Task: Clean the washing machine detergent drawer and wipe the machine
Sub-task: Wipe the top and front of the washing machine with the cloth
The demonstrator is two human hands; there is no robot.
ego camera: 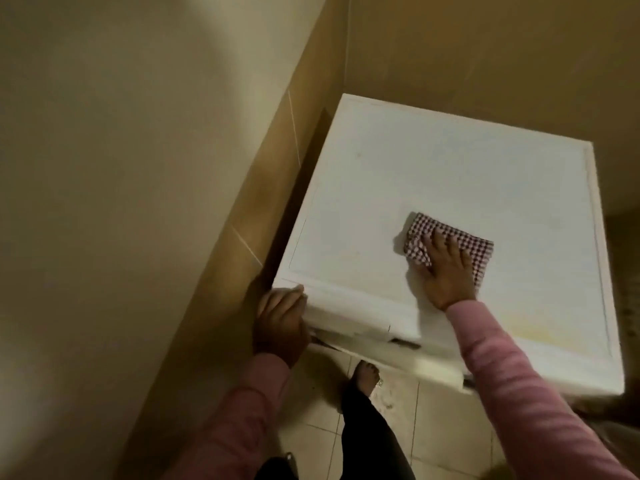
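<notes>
the right hand (446,271) is pressing flat, fingers spread, on a checked cloth (479,252) that is lying on the white top of the washing machine (398,174), nearer its front edge. the left hand (280,320) is gripping the machine's front left corner, fingers curled over the edge, beside the beige wall (138,168). a bare foot (367,375) is standing on the tiled floor (433,427).

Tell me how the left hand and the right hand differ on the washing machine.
The left hand grips the washing machine at its front left corner, fingers curled over the edge; the right hand lies flat on the top, fingers spread. The right hand presses a checked cloth onto the top; the left hand holds no cloth. Both come out of pink sleeves.
</notes>
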